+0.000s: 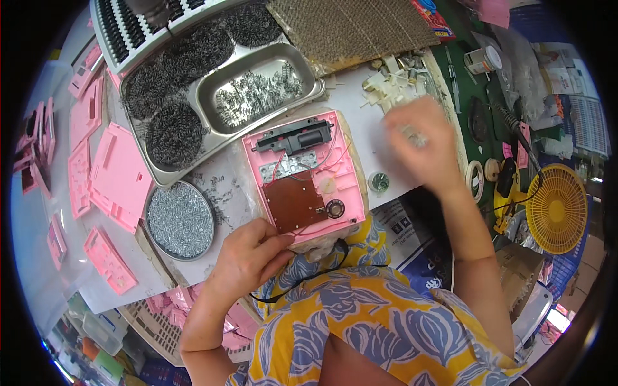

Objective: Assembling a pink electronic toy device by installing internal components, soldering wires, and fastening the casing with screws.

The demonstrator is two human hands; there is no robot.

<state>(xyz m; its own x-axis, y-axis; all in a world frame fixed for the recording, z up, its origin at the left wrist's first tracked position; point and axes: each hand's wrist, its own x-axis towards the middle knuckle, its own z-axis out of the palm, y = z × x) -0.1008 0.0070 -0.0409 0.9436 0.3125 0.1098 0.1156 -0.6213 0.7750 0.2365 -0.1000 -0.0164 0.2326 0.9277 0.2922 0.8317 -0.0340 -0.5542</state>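
A pink plastic casing (351,183) lies on the work surface in front of me. Inside it sit a black motor unit (308,137), a metal plate (288,168), a brown board (293,204), a small round dark part (335,208) and thin wires. My left hand (252,255) is closed at the casing's near left corner, thumb and fingertips on its edge by the wires. Off to the right, my right hand (425,143) is raised and slightly blurred, its fingers curled around a small pale piece (413,136). Just beyond it is a pile of cream plastic parts (393,85).
A metal tray (205,96) of black and silver springs stands behind left, with a round tin of screws (180,220) nearer. Pink panels (119,170) lie far left. A small green-filled container (378,182) sits right of the casing; a yellow fan guard (557,209) is far right.
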